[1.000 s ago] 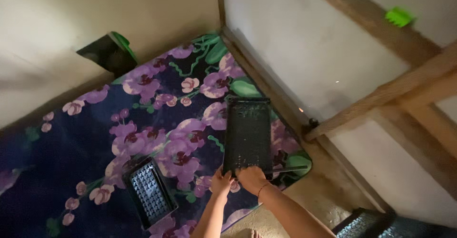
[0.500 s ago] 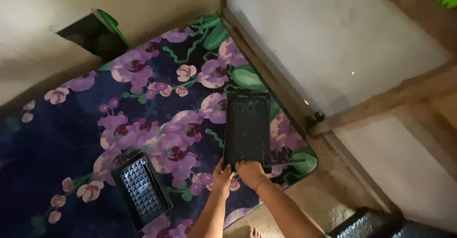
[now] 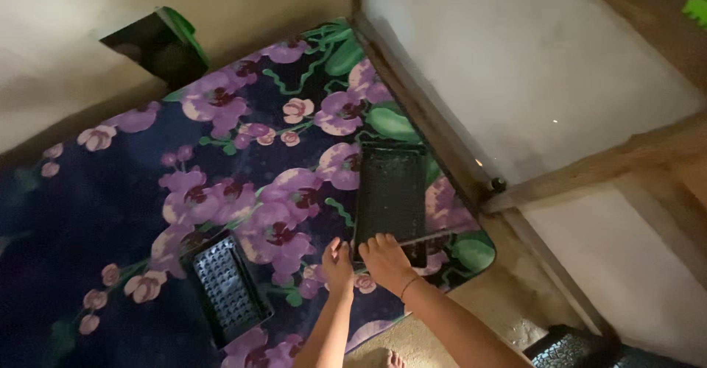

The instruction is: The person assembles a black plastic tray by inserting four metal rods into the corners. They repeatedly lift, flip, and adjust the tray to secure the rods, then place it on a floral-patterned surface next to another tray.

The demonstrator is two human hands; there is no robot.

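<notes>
Dark navy mat (image 3: pixel 110 213) patterned with purple and pink orchids and green leaves. Black tray (image 3: pixel 390 191), right; black tray (image 3: pixel 227 287) with pale grid of cells, near left. Cream walls (image 3: pixel 515 66); brown wooden beams (image 3: pixel 604 158).

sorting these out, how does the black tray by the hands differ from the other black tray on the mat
The tray by the hands looks longer and lies near the mat's right edge by the wooden frame; the smaller tray sits toward the mat's near edge. The right hand touches the first, the left hand rests beside it; nothing touches the second. Both are black, rectangular and lie flat.
</notes>
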